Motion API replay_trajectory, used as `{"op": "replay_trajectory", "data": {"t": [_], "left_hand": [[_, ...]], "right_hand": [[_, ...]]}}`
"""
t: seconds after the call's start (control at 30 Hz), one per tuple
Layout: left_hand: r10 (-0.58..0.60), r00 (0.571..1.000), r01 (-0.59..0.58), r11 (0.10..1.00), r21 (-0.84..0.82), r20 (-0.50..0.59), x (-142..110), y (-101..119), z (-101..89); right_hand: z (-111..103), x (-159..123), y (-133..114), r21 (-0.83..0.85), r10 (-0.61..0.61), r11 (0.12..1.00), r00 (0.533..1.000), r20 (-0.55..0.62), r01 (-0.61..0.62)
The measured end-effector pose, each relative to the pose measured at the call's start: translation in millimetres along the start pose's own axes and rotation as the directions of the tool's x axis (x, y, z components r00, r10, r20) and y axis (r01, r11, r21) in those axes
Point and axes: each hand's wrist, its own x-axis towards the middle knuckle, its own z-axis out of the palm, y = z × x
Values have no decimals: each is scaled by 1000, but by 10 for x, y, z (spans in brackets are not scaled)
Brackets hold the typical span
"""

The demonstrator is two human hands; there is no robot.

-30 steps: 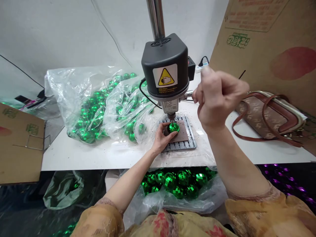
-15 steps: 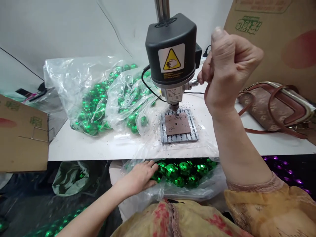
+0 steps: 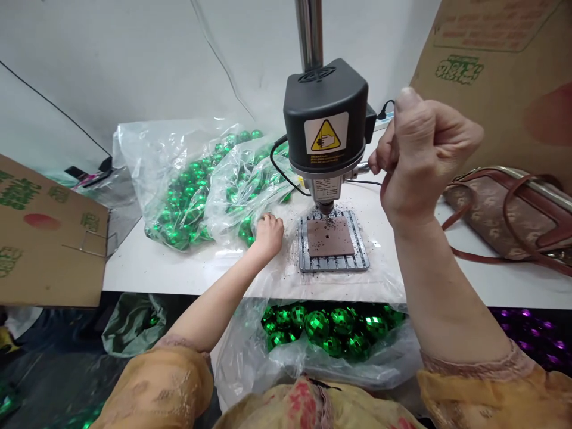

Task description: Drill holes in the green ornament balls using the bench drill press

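Note:
A small black drill press (image 3: 328, 119) stands on the white table (image 3: 147, 265), its bit raised above a brown pad on the grey slotted base plate (image 3: 333, 262). Nothing lies on the pad. My right hand (image 3: 420, 155) is closed in a fist round the press's side lever (image 3: 363, 168). My left hand (image 3: 268, 232) reaches left of the base plate to the mouth of a clear plastic bag of shiny green faceted balls (image 3: 187, 179). Its fingers are curled, and what they hold is hidden.
A second clear bag of green balls (image 3: 330, 328) sits below the table edge near my lap. A brown handbag (image 3: 504, 208) lies at the right. Cardboard boxes stand at the left (image 3: 44, 232) and back right (image 3: 504, 71). Purple balls (image 3: 536, 333) are at the lower right.
My left hand took a green ball off the pad, went down to the lap bag, then rose to the bag on the table. My right hand lifted the lever and the bit rose.

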Motion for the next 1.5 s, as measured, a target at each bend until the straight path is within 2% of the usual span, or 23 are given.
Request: {"op": "replay_trajectory", "data": {"t": [0.1,0.17,0.23,0.27,0.3,0.37,0.43,0.47,0.53,0.6,0.63,0.7,0.77,0.83,0.93,1.2,1.3,1.4,1.5], "left_hand": [[-7,1000,7,1000,3,0,78,-107,18],[10,999,-12,998,-59,-47,67,-157,-29],[17,989,-52,969,-243,-146,20,-163,-110],[11,982,-84,919,-386,-189,-19,-143,-153],[2,977,-120,829,-547,-211,-65,-107,-190],[6,985,-147,535,-832,-170,-172,7,-230],[47,997,-75,203,-976,-66,-271,151,-207],[68,998,-18,71,-997,-13,-307,222,-172],[85,993,87,-103,-991,78,-343,340,-74],[69,990,134,-183,-974,123,-332,415,37],[44,991,134,-193,-972,128,-313,437,88],[-36,993,101,-159,-982,108,-259,459,173],[-117,992,38,-72,-997,46,-198,469,235],[-146,989,-30,11,-999,-31,-145,481,284],[-99,990,-96,64,-993,-102,-95,519,344],[-65,984,-152,174,-973,-165,-94,670,429],[-44,978,-188,264,-946,-206,-98,694,473],[-19,956,-265,379,-887,-294,-98,704,514],[27,942,-314,415,-854,-334,-105,719,536]], "right_hand": [[-13,-20,7,-4,3,1000,1000,16,-3],[-18,-30,19,-2,9,1000,1000,7,-9],[-19,-38,25,-7,24,1000,1000,-1,-24],[-18,-41,24,-11,33,999,999,-2,-33],[-17,-44,21,-15,40,999,999,-2,-40],[-15,-49,12,-12,45,999,999,-6,-45],[-14,-52,6,1,42,999,999,-11,-42],[-15,-53,5,7,39,999,999,-11,-39],[-18,-53,9,7,36,999,999,-11,-36],[-22,-52,14,-14,35,999,999,-9,-35],[-23,-50,15,-27,34,999,999,-7,-34],[-25,-47,14,-28,24,999,1000,-1,-24],[-25,-43,8,16,4,1000,1000,7,-4],[-24,-41,4,50,-4,999,1000,13,3],[-24,-43,5,10,12,1000,1000,21,-12],[-30,-58,-7,-21,25,999,999,36,-24],[-28,-59,-27,12,14,1000,999,37,-15],[-25,-62,-52,23,31,999,999,38,-31],[-30,-68,-73,59,26,998,999,34,-28]]}}
